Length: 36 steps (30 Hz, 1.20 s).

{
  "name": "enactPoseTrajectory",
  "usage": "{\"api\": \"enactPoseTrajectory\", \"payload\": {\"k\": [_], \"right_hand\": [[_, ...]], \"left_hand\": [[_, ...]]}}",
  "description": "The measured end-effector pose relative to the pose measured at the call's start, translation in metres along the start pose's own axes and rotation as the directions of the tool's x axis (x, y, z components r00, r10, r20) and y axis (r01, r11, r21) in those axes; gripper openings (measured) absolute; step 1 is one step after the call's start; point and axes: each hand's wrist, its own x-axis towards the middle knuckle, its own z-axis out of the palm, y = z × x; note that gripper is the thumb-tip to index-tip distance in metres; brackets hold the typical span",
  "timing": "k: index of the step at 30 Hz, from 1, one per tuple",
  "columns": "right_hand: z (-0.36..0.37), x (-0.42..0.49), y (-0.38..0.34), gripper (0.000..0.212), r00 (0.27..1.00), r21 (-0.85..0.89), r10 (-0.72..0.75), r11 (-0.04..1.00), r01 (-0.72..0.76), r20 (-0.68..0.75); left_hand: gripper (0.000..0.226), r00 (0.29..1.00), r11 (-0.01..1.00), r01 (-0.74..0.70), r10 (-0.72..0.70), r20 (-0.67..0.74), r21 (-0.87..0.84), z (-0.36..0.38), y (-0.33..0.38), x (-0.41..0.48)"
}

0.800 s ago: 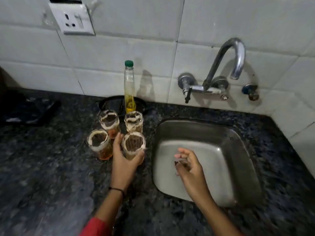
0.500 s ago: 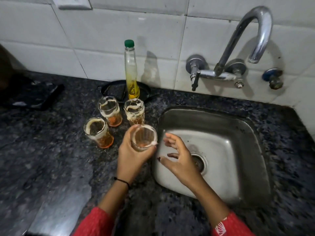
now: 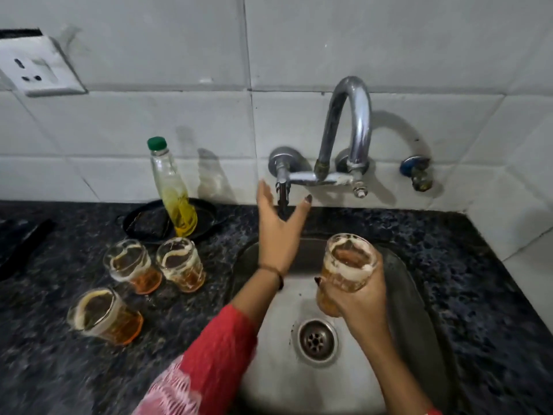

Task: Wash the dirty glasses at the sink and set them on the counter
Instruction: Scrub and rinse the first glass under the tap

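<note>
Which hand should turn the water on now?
The left hand. It is open and reaching up right beside the tap handle, nearly touching it. The right hand is busy gripping a dirty glass over the sink.

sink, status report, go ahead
Left hand open, reaching at tap handle. Right hand grips dirty glass over sink. Three glasses wait on counter. No water running, nothing blocking.

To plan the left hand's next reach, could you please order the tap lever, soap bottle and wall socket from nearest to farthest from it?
From the left hand:
1. Tap lever, between thumb and fingers.
2. Soap bottle, leftward on the counter.
3. Wall socket, upper left on the tiles.
</note>
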Motion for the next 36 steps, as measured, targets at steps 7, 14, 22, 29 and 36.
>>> {"api": "enactPoseTrajectory", "payload": {"k": [7,14,22,29,36], "right_hand": [[0.006,0.011,-0.003,0.078,0.998,-0.003,0.026,1.0,-0.026,0.06],[0.012,0.013,-0.006,0.076,0.993,-0.059,0.037,0.998,-0.031,0.11],[0.009,0.0,0.015,0.08,0.988,-0.099,0.115,0.99,-0.105,0.101],[0.004,-0.018,0.017,0.082,0.986,-0.399,0.005,0.915,0.063,0.168],[-0.006,0.006,-0.008,0.02,0.871,-0.802,0.169,0.499,0.328,0.461]], "left_hand": [[0.07,0.97,0.993,-0.029,0.056,-0.238,0.113,0.029,-0.005,0.088],[0.076,0.89,0.859,0.246,-0.384,-0.246,-0.449,0.014,-0.016,0.09],[0.071,0.699,0.639,0.712,-0.61,0.373,-0.291,0.002,-0.096,-0.032],[0.06,0.488,0.412,0.87,-0.641,0.592,-0.271,0.005,-0.136,-0.084],[0.042,0.569,0.462,0.822,-0.673,0.472,-0.332,0.005,-0.157,-0.055]]}}
